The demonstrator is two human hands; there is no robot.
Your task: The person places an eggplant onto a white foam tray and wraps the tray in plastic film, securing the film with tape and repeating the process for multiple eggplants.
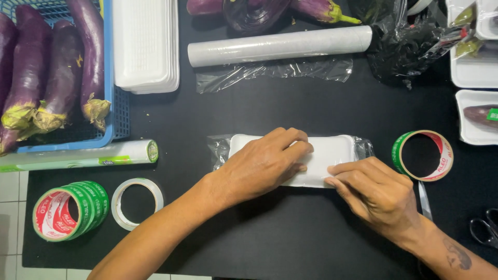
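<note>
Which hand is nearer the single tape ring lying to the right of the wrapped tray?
Right. The right hand rests on the wrapped tray's end just beside the tape ring; the left hand lies on the tray's middle, farther off.

A produce-packing station, likely in a shop's back room: a black worktop (290, 103) carries a blue plastic basket (110, 78) of long purple eggplants (62, 72), stacked white foam trays (146, 44), a roll of clear cling film (280, 45) and printed green-and-red tape rolls (70, 210).

white foam tray (327, 153) upside down, film-wrapped, flat on the black mat, mid-table
</note>
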